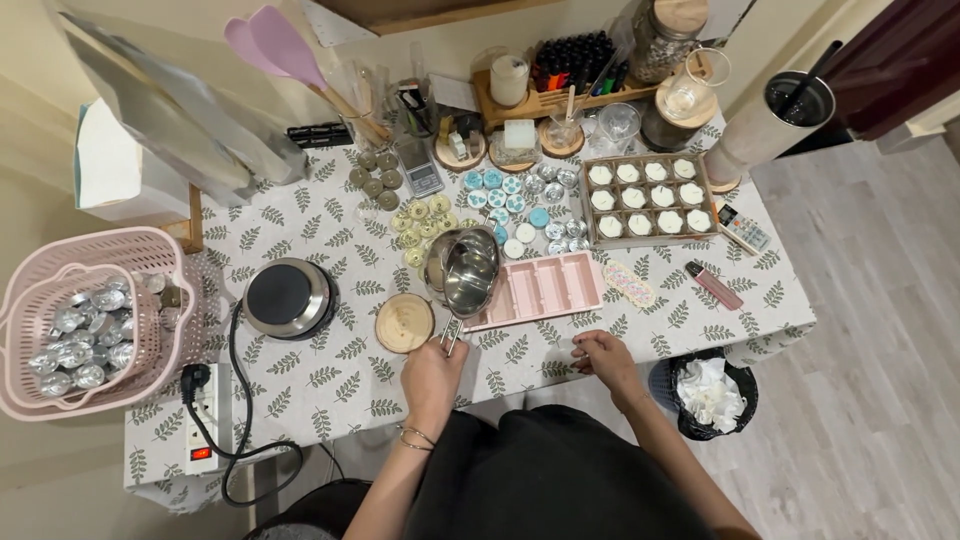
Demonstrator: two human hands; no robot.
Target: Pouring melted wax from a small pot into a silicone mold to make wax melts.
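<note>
While left hand (432,378) grips one steel pitcher (462,270), one pink four-slot mould (536,288) alongside.

Single head view, worn camera looking steeply down from above the standing person onto the leaf-print tablecloth table (330,385), fairly near; floor (870,330) visible right.

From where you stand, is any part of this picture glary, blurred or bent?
Head view: the steel pot held by the left hand throws bright glare; table edges bow from the wide lens; the pink spatulas look soft; the right hand is sharp.
</note>
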